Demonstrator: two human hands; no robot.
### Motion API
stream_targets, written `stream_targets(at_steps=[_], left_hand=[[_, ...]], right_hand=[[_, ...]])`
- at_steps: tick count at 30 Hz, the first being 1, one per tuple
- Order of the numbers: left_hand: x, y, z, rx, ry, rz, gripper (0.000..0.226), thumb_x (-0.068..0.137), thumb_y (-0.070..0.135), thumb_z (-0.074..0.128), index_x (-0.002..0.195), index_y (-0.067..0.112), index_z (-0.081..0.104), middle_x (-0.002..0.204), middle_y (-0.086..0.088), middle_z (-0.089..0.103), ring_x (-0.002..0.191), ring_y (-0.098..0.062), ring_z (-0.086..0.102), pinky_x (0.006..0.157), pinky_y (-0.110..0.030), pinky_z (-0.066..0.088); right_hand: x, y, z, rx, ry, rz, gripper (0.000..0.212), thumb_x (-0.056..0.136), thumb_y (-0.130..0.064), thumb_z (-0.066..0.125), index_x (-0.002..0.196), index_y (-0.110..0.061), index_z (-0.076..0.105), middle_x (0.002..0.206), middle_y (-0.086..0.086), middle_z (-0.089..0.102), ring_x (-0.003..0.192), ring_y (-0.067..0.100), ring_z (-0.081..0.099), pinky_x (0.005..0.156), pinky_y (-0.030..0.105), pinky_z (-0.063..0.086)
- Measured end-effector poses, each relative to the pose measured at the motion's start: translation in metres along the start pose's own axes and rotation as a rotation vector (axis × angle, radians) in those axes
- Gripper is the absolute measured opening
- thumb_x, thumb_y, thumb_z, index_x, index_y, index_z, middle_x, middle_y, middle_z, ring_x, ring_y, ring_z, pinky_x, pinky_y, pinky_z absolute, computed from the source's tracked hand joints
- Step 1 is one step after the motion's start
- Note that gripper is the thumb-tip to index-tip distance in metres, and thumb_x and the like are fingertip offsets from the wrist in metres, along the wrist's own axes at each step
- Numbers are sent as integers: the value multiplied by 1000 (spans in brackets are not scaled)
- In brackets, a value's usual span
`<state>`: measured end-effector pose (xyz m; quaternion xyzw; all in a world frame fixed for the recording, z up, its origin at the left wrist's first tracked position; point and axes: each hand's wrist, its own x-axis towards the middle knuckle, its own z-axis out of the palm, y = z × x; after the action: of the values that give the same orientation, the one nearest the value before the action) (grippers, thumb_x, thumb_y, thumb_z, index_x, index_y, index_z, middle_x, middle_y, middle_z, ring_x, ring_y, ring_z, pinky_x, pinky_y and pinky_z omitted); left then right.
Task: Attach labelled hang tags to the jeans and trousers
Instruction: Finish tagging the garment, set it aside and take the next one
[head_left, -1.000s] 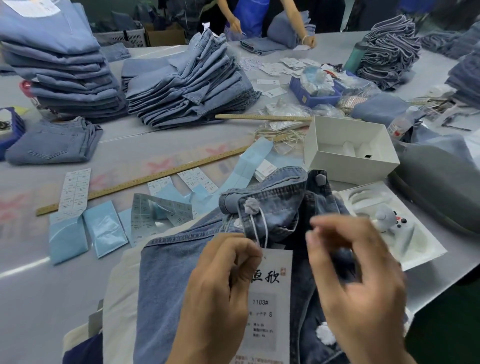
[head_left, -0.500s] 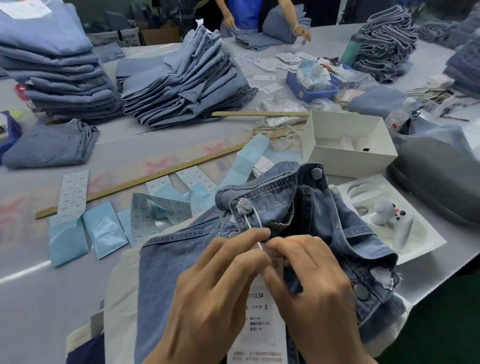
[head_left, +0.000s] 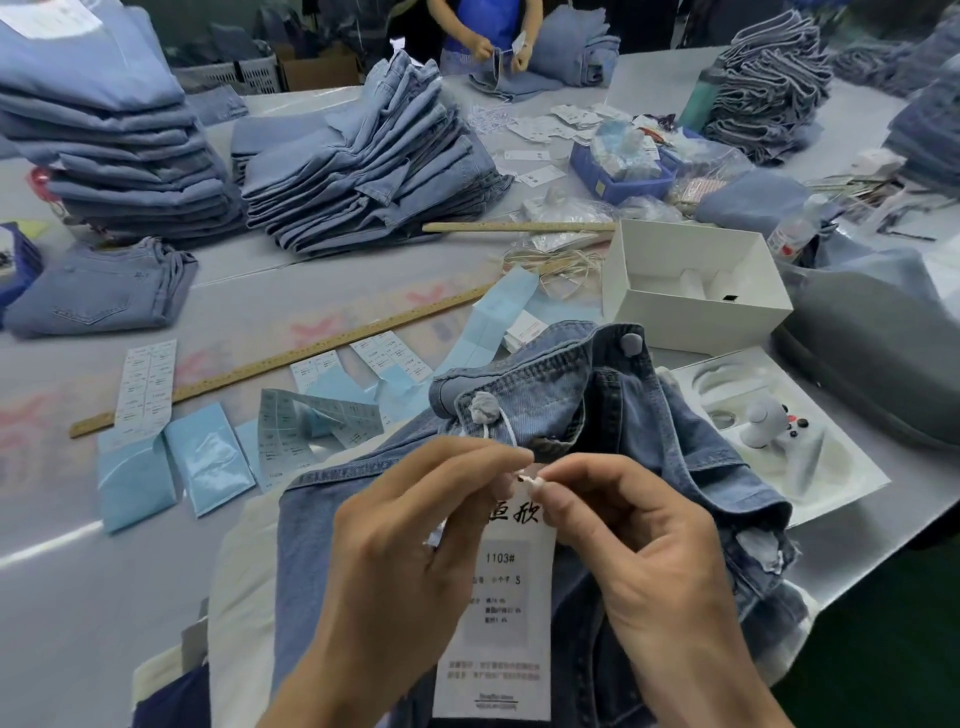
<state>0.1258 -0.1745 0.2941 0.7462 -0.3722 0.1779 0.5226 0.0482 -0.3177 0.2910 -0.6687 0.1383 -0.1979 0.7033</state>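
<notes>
Tag (head_left: 493, 613) reading "1103#", "S" hangs between both hands

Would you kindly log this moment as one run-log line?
step: fastening tag cord | left hand: pinches cord end | right hand: pinches cord end | hang tag: on jeans | cord looped around wrapped button

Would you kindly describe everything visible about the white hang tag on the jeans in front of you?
The hang tag is a tall white card, apparently paper, printed with two large black characters at the top, "1103#", an "S" and smaller blurred lines. It lies flat, lengthwise, on the blue jeans. A thin white string runs up from it to a wrapped button at the waistband. The left hand and right hand pinch the string ends at its top edge, partly covering its sides.
</notes>
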Motion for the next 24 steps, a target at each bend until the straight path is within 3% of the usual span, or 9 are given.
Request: stream_targets(at_steps=[6, 11, 15, 18, 24], left_hand=[[0, 1, 0, -62, -69, -84, 29, 89, 17, 74, 110, 29, 57, 99, 19, 69, 85, -4, 70, 70, -20, 56], [1, 1, 1, -50, -99, -93, 33, 93, 22, 72, 111, 30, 46, 97, 16, 67, 81, -9, 70, 64, -27, 55], [1, 1, 1, -53, -83, -108, 37, 91, 21, 72, 112, 29, 43, 99, 17, 67, 81, -5, 70, 65, -21, 55], [1, 1, 2, -63, -120, -103, 31, 95, 29, 67, 113, 31, 42, 96, 15, 66, 79, -9, 70, 63, -26, 55], [1, -1, 0, 21, -180, -60, 23, 95, 34, 63, 106, 33, 43, 88, 12, 63, 71, -10, 65, 58, -29, 52]], right_hand=[[0, -1, 2, 45, 6, 61, 17, 78, -35, 76, 91, -24, 78, 90, 7, 78, 80, 13, 72, 70, 19, 55], [0, 0, 1, 15, 2, 39, 18, 81, -37, 76, 93, -25, 77, 89, 4, 77, 79, 9, 71, 70, 17, 54], [2, 0, -2, 19, 3, 26, 17, 82, -36, 78, 94, -24, 77, 87, 5, 76, 78, 11, 71, 72, 19, 55], [2, 0, -1, -27, -45, -24, 8, 86, -26, 75, 93, -24, 76, 89, 4, 76, 77, 8, 69, 72, 17, 54], [-1, 1, -1, -95, -49, -56, 12, 86, -19, 72, 91, -28, 76, 91, 3, 76, 82, 14, 72, 74, 20, 57]])
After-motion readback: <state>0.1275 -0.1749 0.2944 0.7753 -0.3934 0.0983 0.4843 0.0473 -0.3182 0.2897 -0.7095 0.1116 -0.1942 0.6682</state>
